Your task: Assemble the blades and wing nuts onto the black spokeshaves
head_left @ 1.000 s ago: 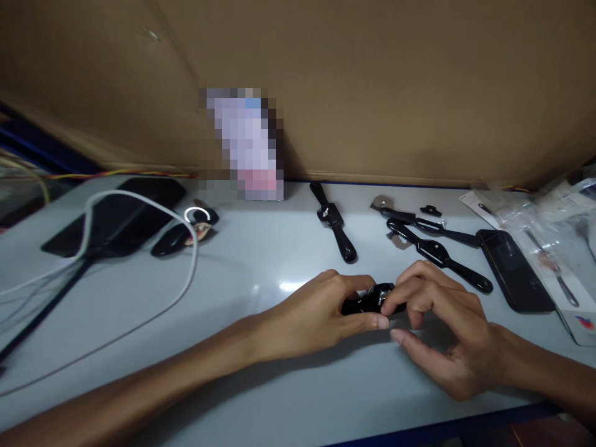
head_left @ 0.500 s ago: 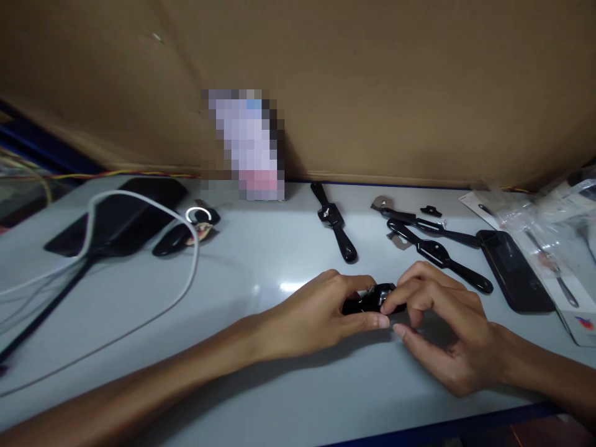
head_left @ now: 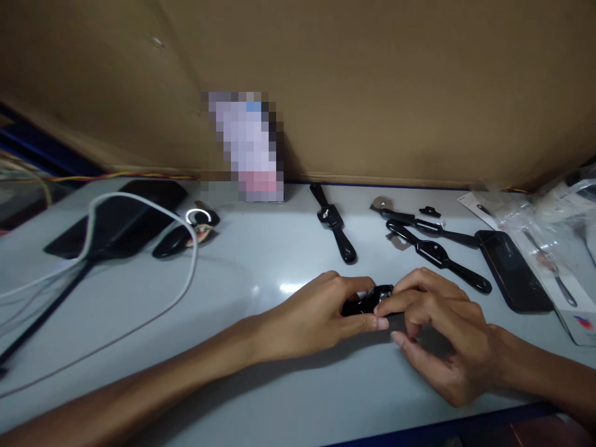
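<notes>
- Piece, small, black and glossy, low over the near middle of the white table, caught between both hands.
- Left hand grasping its left end, forefinger on top and thumb along the near side, pinched tight.
- Right hand closed on the right end with forefinger and thumb tip, other fingers curled loosely under the palm and gripping nothing.
- Glint of metal on top of the piece, its exact shape too blurred and too covered to tell.
- Just beyond, well apart from the hands: one black strap lying alone.
- To its right, a pair of straps lying close together, small loose bits beside them.
- Further right, dark phone flat on the table, then clear wrappers and a white box near the edge.
- Off to the left, white cable looping over a flat black pad, key ring next to it.
- Cardboard wall closing off the back.
- Risk, by the look of it: slick little piece on a fingertip hold only, easy to squirt out under an uneven squeeze and skid toward the near edge.
- Also possible: nipped skin or a sprung-off metal bit if pressed crooked, and hard to find again among all the black straps.
</notes>
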Demonstrator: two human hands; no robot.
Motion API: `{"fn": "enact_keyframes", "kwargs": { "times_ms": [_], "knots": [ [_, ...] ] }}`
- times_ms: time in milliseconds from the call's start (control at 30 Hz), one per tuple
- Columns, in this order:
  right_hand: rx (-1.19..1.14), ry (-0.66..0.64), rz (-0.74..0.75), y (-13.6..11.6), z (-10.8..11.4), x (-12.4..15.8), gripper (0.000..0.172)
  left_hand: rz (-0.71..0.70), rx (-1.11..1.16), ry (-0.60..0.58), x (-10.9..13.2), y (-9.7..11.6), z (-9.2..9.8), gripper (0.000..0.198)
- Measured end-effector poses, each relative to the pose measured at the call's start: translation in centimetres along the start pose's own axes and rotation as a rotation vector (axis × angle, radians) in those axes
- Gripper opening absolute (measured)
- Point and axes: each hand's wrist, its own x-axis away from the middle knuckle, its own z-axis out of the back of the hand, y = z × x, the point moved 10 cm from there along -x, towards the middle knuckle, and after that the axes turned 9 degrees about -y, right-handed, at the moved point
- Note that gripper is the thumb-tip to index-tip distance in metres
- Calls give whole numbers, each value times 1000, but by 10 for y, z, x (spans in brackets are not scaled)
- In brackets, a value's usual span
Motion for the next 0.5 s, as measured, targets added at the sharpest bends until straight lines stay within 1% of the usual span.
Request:
{"fn": "enact_keyframes", "kwargs": {
  "times_ms": [100, 167, 200, 233, 267, 333, 367, 433, 500],
  "knots": [
    [54, 2, 6, 1, 6, 0, 24, 4, 8, -6, 0, -1, -1, 43],
    [151, 5, -10, 7, 15, -1, 20, 12, 46, -19, 0, -3, -3, 40],
    [209, -25, -26, 12, 17, -1, 16, 16, 88, -29, 0, -4, -4, 39],
    [267, -100, -64, 20, 16, -2, 12, 14, 145, -42, -1, -5, -5, 39],
    [313, -207, -111, 29, 11, -2, 8, 8, 214, -60, -2, -6, -6, 41],
    [354, -425, -236, 50, 2, 3, 9, -18, 344, -100, -3, -5, -8, 45],
    [337, -513, -294, 58, -2, 7, 10, -32, 393, -121, -4, -3, -8, 47],
    [248, -637, -374, 67, -10, 14, 9, -46, 434, -165, -5, -1, -8, 52],
    [153, -694, -398, 67, -15, 19, 7, -39, 435, -214, -4, 0, -11, 56]
  ]
}}
